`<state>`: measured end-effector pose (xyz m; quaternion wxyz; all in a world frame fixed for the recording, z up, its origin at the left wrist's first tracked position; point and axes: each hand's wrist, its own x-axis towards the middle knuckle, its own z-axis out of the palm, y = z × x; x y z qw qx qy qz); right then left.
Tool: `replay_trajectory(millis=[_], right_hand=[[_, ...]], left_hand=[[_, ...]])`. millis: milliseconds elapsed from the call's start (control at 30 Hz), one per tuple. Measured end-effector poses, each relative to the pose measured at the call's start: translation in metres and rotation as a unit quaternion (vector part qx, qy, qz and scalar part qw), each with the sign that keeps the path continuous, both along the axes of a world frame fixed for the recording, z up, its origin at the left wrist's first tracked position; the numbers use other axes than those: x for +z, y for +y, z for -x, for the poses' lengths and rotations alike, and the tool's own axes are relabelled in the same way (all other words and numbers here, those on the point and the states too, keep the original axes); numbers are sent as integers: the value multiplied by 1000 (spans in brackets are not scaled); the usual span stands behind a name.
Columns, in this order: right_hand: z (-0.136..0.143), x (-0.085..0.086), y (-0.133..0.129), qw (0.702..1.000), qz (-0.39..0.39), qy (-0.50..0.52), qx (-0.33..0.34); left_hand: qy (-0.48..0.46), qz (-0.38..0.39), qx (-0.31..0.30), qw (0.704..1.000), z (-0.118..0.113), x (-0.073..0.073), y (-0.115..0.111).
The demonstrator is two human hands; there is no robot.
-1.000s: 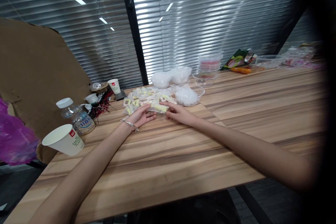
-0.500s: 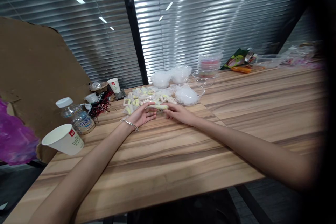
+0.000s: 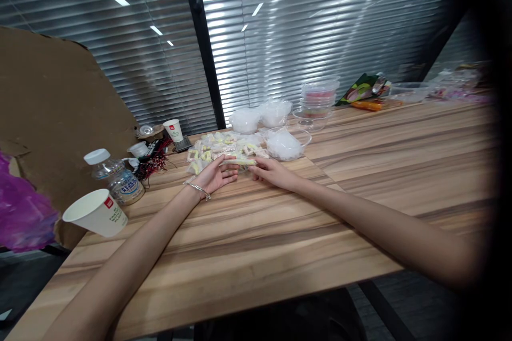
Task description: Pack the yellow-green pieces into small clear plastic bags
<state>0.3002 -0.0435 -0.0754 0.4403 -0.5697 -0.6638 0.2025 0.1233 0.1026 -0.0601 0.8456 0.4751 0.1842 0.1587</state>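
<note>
Over to the head view, and looking straight at a slim pale-yellow strip, apparently in clear film, held up nearly level just on the near side of the loose spread of clear plastic packets with yellow pieces. At the spread's near-left, pinching one end with the left hand, lower fingers loosely curled. At its near-right, pinching the other end with the right hand, fingertips nearly together; exact contact too small to tell. Best to pinch lightly and evenly, avoid twisting, and stay low over the wood-grain worktop.
</note>
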Motion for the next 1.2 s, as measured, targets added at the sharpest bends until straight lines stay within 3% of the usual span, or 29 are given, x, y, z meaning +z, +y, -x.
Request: replay_trajectory(millis=[467, 1200], right_hand=[[0, 2, -1, 999, 20, -16, -33], [-3, 0, 1, 999, 36, 30, -7]], left_hand=[[1, 9, 12, 1000, -1, -1, 0], [-24, -5, -9, 1000, -1, 0, -4]])
